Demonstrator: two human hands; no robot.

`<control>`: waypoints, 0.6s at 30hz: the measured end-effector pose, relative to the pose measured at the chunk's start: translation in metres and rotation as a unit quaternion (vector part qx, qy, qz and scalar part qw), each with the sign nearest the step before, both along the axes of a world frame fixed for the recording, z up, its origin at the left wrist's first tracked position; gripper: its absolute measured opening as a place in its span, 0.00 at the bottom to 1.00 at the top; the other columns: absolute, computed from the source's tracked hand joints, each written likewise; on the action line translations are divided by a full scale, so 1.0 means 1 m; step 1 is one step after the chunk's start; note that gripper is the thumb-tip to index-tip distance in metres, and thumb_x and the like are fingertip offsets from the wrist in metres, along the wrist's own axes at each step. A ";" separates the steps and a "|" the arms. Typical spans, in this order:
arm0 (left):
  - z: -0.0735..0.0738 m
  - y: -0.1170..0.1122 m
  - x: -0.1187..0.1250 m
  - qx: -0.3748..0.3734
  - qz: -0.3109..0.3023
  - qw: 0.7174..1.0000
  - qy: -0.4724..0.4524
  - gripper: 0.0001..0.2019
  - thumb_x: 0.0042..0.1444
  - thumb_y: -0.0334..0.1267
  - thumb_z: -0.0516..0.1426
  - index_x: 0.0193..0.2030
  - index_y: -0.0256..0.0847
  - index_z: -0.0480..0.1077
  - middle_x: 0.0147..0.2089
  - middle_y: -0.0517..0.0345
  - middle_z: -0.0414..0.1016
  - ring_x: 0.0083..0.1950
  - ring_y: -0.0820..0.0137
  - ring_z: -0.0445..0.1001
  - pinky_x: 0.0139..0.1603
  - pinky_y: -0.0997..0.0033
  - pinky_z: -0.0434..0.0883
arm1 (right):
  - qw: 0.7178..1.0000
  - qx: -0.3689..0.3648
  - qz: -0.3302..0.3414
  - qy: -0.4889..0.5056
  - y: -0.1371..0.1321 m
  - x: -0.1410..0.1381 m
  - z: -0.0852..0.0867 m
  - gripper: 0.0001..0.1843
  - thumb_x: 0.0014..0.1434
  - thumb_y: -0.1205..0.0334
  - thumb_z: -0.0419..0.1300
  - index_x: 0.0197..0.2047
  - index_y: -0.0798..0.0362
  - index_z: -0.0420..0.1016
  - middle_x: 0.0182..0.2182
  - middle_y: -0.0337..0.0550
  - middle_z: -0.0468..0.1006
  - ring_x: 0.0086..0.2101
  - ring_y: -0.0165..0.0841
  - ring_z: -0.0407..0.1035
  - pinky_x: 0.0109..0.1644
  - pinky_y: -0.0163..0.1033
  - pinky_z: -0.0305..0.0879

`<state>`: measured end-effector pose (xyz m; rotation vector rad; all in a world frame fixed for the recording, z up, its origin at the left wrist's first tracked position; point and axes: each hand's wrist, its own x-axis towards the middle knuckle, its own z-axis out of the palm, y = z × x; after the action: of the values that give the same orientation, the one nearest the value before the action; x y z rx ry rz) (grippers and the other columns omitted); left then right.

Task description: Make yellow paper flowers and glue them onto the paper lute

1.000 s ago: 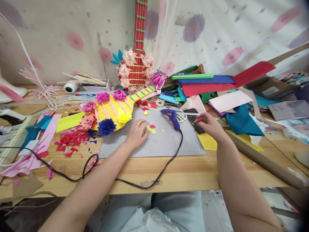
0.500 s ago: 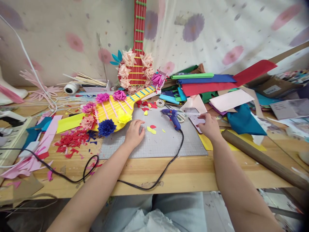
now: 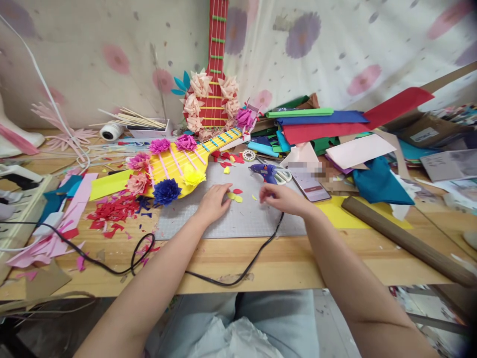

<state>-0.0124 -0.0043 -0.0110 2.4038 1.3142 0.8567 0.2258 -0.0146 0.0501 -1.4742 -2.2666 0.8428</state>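
Observation:
My left hand (image 3: 213, 205) lies palm down on the grey cutting mat (image 3: 186, 219), fingers stretched and open. Its fingertips are close to several small yellow paper petals (image 3: 237, 198) and a red petal (image 3: 237, 191). My right hand (image 3: 285, 200) hovers over the mat's right part, loosely bent fingers apart, with nothing visible in them. It hides part of the handle of a blue glue gun (image 3: 265, 172). Left of my hands rests a yellow paper guitar (image 3: 167, 169) trimmed with paper flowers, including a dark blue flower (image 3: 167, 192).
A phone (image 3: 309, 185) lies at the mat's right edge. Scissors (image 3: 283, 175) sit behind the glue gun, whose black cord (image 3: 257, 266) crosses the table front. A red paper guitar (image 3: 214, 99) stands behind. Coloured paper (image 3: 324, 132) and a brown roll (image 3: 402, 238) fill the right side.
My right hand has left the phone and moved left to the glue gun's handle. The phone now lies uncovered. My left hand has shifted slightly toward the petals.

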 end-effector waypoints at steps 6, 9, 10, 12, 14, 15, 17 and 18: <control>0.001 0.001 0.000 -0.013 0.029 0.999 -0.018 0.20 0.49 0.29 0.56 0.51 0.38 0.64 0.40 0.54 0.73 0.45 0.64 0.70 0.48 0.62 0.67 | 0.997 0.063 0.001 0.042 0.019 -0.060 -0.022 0.07 0.49 0.66 0.56 0.35 0.52 0.67 0.32 0.40 0.74 0.32 0.30 0.67 0.35 0.36 0.61; 0.002 0.001 0.001 -0.025 0.037 0.999 -0.026 0.18 0.49 0.28 0.56 0.49 0.38 0.65 0.39 0.54 0.74 0.44 0.65 0.70 0.47 0.63 0.68 | 0.996 0.070 -0.004 0.058 0.021 -0.071 -0.033 0.08 0.49 0.66 0.57 0.36 0.51 0.66 0.33 0.41 0.74 0.33 0.31 0.67 0.37 0.37 0.61; 0.002 0.001 0.001 -0.029 0.039 0.998 -0.029 0.18 0.49 0.27 0.56 0.49 0.39 0.65 0.38 0.55 0.74 0.43 0.66 0.70 0.47 0.63 0.67 | 0.996 0.072 -0.015 0.060 0.020 -0.073 -0.036 0.09 0.49 0.65 0.58 0.37 0.51 0.66 0.33 0.41 0.74 0.34 0.32 0.67 0.37 0.38 0.61; 0.002 0.002 0.001 -0.037 0.042 0.998 -0.034 0.17 0.49 0.26 0.55 0.48 0.39 0.65 0.38 0.56 0.74 0.43 0.66 0.71 0.47 0.63 0.67 | 0.994 0.073 -0.043 0.064 0.018 -0.076 -0.041 0.10 0.49 0.65 0.58 0.37 0.51 0.66 0.33 0.41 0.74 0.34 0.33 0.68 0.37 0.38 0.61; 0.002 0.002 0.001 -0.043 0.045 0.997 -0.041 0.16 0.50 0.26 0.54 0.47 0.40 0.65 0.37 0.57 0.74 0.42 0.66 0.71 0.46 0.63 0.67 | 0.992 0.072 -0.063 0.076 0.017 -0.078 -0.044 0.10 0.50 0.67 0.58 0.37 0.51 0.66 0.33 0.41 0.74 0.34 0.32 0.68 0.37 0.38 0.62; 0.002 0.002 0.001 -0.045 0.048 0.997 -0.049 0.16 0.50 0.27 0.54 0.47 0.40 0.65 0.36 0.57 0.74 0.42 0.66 0.71 0.46 0.63 0.68 | 0.991 0.070 -0.070 0.087 0.016 -0.078 -0.045 0.09 0.50 0.67 0.57 0.37 0.50 0.66 0.32 0.40 0.74 0.33 0.32 0.67 0.37 0.39 0.62; 0.002 0.002 0.000 -0.043 0.054 0.995 -0.076 0.17 0.49 0.27 0.54 0.47 0.39 0.65 0.37 0.56 0.74 0.43 0.66 0.71 0.47 0.63 0.68 | 0.989 0.065 -0.081 0.110 0.016 -0.079 -0.045 0.09 0.50 0.67 0.58 0.37 0.50 0.66 0.31 0.39 0.74 0.32 0.31 0.67 0.37 0.39 0.63; 0.003 0.002 0.000 -0.040 0.055 0.993 -0.094 0.17 0.49 0.27 0.54 0.47 0.39 0.64 0.39 0.55 0.74 0.44 0.66 0.71 0.48 0.63 0.68 | 0.987 0.063 -0.087 0.119 0.016 -0.079 -0.045 0.09 0.50 0.66 0.58 0.36 0.50 0.65 0.31 0.39 0.73 0.32 0.31 0.67 0.37 0.39 0.63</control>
<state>-0.0124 -0.0024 -0.0083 2.1485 1.3887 1.0121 0.1467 0.0017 0.0051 -1.4094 -1.9496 0.7633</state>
